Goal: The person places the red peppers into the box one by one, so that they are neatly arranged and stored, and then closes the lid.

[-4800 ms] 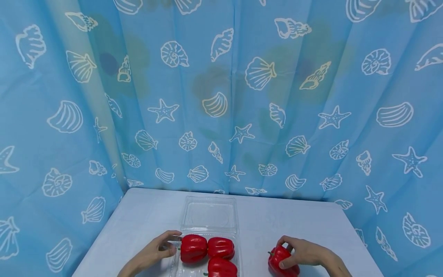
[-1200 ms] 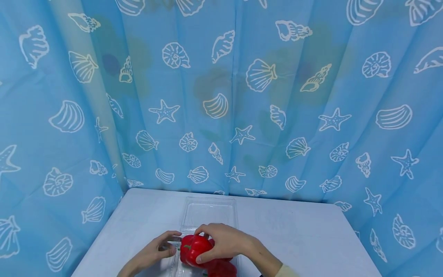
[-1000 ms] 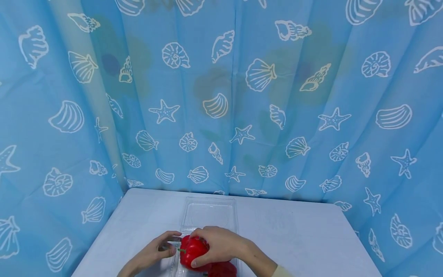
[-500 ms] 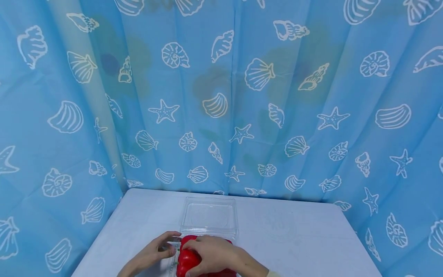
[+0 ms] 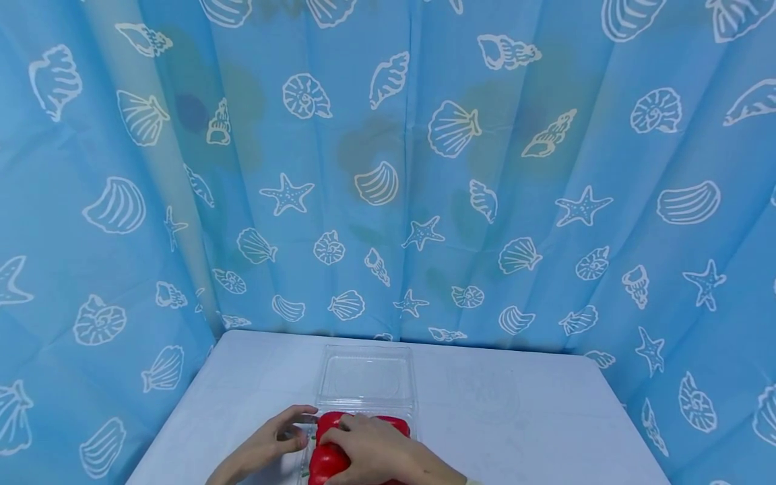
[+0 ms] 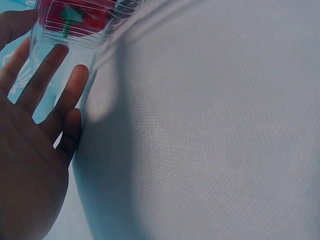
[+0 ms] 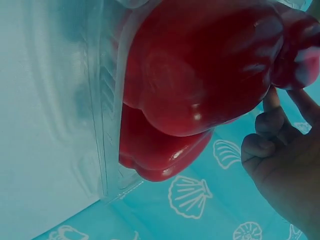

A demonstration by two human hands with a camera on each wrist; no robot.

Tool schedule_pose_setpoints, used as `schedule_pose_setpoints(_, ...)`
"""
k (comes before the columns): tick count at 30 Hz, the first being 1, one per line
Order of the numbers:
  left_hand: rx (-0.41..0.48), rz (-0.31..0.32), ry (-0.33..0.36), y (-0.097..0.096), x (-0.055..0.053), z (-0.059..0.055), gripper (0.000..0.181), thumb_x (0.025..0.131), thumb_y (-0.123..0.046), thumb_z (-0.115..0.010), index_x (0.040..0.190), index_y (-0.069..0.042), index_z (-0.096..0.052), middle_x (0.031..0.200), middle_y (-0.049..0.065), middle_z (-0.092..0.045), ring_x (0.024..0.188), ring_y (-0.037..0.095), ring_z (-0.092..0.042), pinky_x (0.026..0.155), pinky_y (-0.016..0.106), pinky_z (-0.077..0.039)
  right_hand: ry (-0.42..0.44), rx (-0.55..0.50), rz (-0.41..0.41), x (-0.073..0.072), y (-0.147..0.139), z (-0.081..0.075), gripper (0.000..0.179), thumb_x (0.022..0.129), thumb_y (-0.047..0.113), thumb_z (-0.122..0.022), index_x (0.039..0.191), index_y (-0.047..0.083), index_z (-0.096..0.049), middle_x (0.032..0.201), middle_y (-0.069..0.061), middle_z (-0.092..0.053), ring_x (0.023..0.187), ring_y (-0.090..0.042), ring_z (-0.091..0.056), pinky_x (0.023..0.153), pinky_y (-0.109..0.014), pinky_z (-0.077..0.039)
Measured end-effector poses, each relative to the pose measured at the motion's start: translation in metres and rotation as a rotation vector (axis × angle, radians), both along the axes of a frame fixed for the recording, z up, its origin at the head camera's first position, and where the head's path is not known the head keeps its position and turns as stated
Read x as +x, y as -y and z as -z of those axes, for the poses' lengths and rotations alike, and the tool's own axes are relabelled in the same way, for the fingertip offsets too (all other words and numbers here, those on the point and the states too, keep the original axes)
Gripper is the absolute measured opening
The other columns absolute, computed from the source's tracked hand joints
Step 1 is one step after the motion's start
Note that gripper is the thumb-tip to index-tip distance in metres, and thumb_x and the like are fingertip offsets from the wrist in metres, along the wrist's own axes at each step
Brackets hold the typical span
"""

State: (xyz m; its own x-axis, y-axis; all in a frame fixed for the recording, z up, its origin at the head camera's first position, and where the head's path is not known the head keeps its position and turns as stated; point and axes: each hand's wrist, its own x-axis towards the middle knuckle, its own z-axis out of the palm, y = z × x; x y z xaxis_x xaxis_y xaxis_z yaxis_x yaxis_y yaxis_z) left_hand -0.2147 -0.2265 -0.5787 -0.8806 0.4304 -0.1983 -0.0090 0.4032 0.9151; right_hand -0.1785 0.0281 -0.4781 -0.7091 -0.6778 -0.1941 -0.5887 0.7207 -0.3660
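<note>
A red bell pepper (image 5: 327,463) sits at the front left of the clear plastic clamshell box (image 5: 413,404). My right hand (image 5: 372,446) grips it from above, fingers over the far side and thumb on the near side. Other red bell peppers (image 5: 397,424) lie in the same box, partly hidden under that hand; in the right wrist view, two peppers (image 7: 205,65) overlap beside the box wall. My left hand (image 5: 273,438) stays at the box's left side, fingers spread and holding nothing. In the left wrist view its fingertips reach the ribbed wall, behind which a green-stemmed pepper (image 6: 87,20) shows.
The box's transparent lid (image 5: 366,374) lies folded back, flat toward the rear of the white table (image 5: 515,411). A blue curtain (image 5: 388,168) with white shell and starfish prints surrounds the table at the back and sides.
My right hand has picked up the pepper from the table on the right, carried it left over the box, and lowered it at the front left. The left hand has stayed in place.
</note>
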Motion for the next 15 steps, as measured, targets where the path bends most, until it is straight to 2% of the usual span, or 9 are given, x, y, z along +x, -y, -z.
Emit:
schedule_pose_setpoints(8, -0.012, -0.017, 0.008, -0.0008, 0.0004, -0.0016, 0.068, 0.091, -0.047, -0.069, 0.145, -0.014, -0.046, 0.138, 0.014, -0.058, 0.107, 0.021, -0.062, 0.094, 0.063, -0.052, 0.027, 0.004, -0.02, -0.0006, -0.0034, -0.0004, 0.077, 0.069, 0.042, -0.09, 0.137, 0.046, -0.055, 0.116, 0.021, -0.059, 0.099, 0.0, -0.054, 0.063, -0.022, -0.055)
schedule_pose_setpoints(15, -0.001, -0.006, 0.004, -0.0018, -0.0008, -0.0015, 0.069, 0.091, -0.044, -0.07, 0.147, -0.014, -0.044, 0.139, 0.016, -0.057, 0.109, 0.022, -0.062, 0.094, 0.06, -0.053, 0.047, -0.005, 0.033, -0.0006, -0.0025, 0.0009, 0.074, 0.064, 0.035, -0.095, 0.128, 0.044, -0.058, 0.115, 0.022, -0.061, 0.1, -0.002, -0.056, 0.063, -0.023, -0.055)
